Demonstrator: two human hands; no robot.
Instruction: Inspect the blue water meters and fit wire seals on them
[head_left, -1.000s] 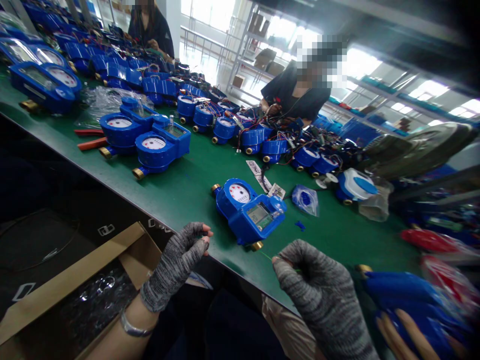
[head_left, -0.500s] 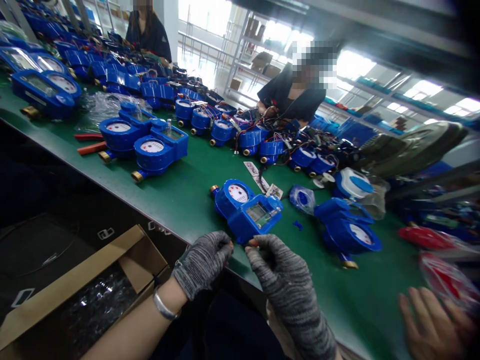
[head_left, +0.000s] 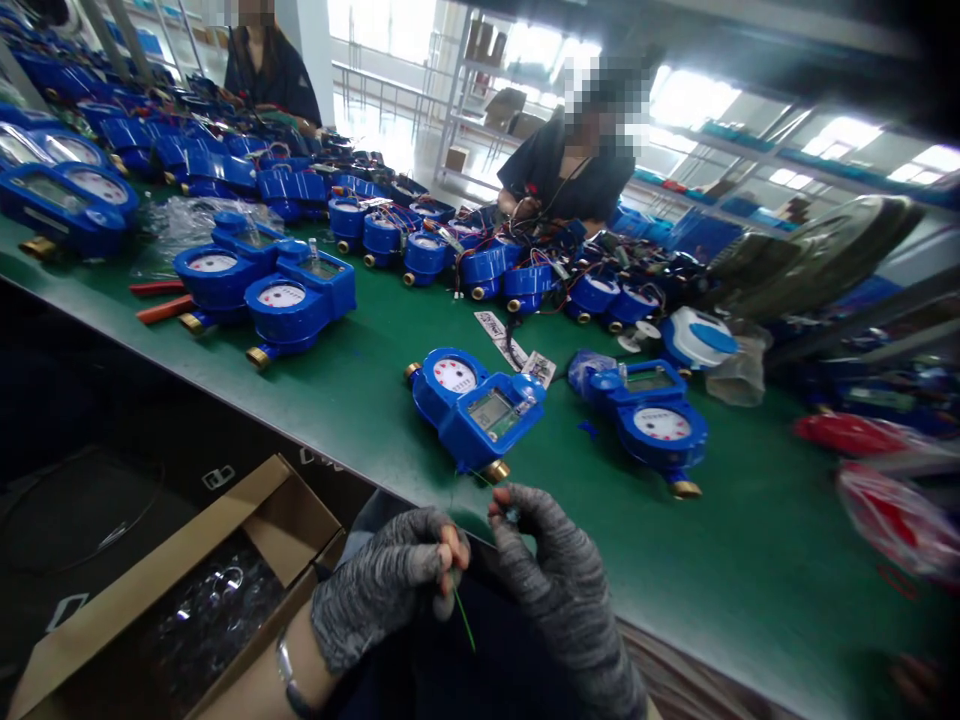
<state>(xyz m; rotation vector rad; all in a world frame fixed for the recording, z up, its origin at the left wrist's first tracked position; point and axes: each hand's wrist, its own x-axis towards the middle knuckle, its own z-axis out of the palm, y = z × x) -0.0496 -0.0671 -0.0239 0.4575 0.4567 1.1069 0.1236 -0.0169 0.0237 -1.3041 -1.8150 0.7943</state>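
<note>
A blue water meter (head_left: 455,432) with a white dial, a display window and brass ends lies on the green tabletop just beyond my hands. My left hand (head_left: 382,585), in a grey fingerless glove, pinches a thin green wire (head_left: 465,622) whose end hangs below the fingers. The wire seems to run up toward the near end of the meter, though it is hard to follow. My right hand (head_left: 559,580), gloved alike, has thumb and forefinger closed on a small bluish piece (head_left: 513,515), too small to name. Both hands are apart from the meter body.
Another meter (head_left: 660,432) lies to the right, with two more (head_left: 281,305) at left. Red plastic packets (head_left: 892,510) sit far right. An open cardboard box (head_left: 172,570) stands below the table's left edge. Two people work behind rows of meters.
Both my hands have drawn back from the meter's near end, baring a brass fitting and the green wire. The right-hand meter has shifted away and left; another person's hand at lower right has mostly withdrawn.
</note>
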